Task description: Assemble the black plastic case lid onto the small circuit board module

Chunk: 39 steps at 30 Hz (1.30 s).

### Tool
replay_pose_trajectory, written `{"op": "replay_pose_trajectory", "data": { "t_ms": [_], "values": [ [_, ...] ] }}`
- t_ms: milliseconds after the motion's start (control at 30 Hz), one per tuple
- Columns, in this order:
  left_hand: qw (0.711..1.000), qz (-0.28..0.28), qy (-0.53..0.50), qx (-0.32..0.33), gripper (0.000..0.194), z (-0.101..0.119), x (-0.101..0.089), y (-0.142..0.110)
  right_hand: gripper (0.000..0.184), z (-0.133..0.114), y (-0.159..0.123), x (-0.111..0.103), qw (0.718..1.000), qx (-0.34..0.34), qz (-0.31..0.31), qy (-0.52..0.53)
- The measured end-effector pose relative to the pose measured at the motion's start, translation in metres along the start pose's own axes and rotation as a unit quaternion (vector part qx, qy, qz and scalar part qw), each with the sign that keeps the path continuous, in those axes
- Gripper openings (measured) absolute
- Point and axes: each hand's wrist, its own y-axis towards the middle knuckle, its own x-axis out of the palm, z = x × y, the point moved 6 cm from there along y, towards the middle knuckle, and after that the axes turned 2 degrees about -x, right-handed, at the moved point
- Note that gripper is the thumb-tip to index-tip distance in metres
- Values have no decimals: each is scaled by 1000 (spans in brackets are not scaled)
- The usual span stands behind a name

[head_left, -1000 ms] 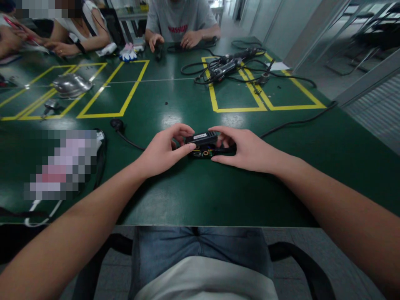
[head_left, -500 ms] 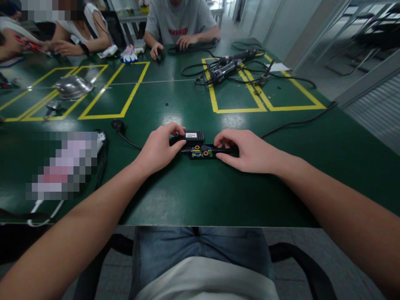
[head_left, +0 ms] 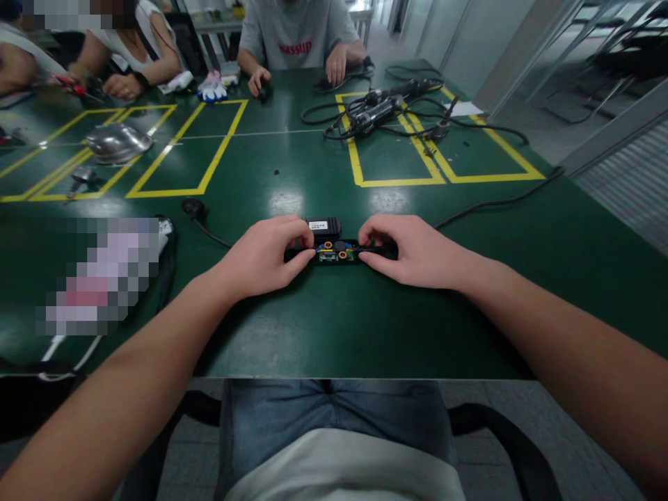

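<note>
An opened black device [head_left: 337, 252] lies on the green table [head_left: 323, 320] in front of me, its circuit board with orange and green parts showing. My left hand [head_left: 264, 254] pinches its left end. My right hand [head_left: 412, 250] grips its right end, fingers curled. Just behind the device sits a black cover piece [head_left: 323, 226] with a white label, free of both hands. A black cable [head_left: 495, 203] runs off to the right from under my right hand.
Yellow taped rectangles [head_left: 182, 149] mark the table. A bundle of black tools and cables [head_left: 376, 111] lies at the far right, a silvery shell [head_left: 117, 141] at the far left, a black plug [head_left: 194, 207] near my left hand. Other people [head_left: 297, 42] work at the far edge.
The labelled cover came off the device and was set down behind it. My left hand let it go and moved onto the device's left end. The board is now exposed.
</note>
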Motion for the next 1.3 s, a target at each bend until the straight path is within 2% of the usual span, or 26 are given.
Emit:
{"op": "replay_pose_trajectory", "data": {
  "t_ms": [333,667,933,1300],
  "values": [
    [999,-19,-37,-21,13,-3,5,1,7,1,1,1,1000,6,2,20],
    [998,10,-52,-42,20,-3,0,0,9,3,1,1,999,-5,23,31],
    [997,24,-67,-41,16,-1,-6,-2,3,4,-1,-4,998,-4,48,46],
    [998,-16,-55,-41,10,-5,-1,-1,3,6,-2,-1,998,-9,29,51]
  ]
}}
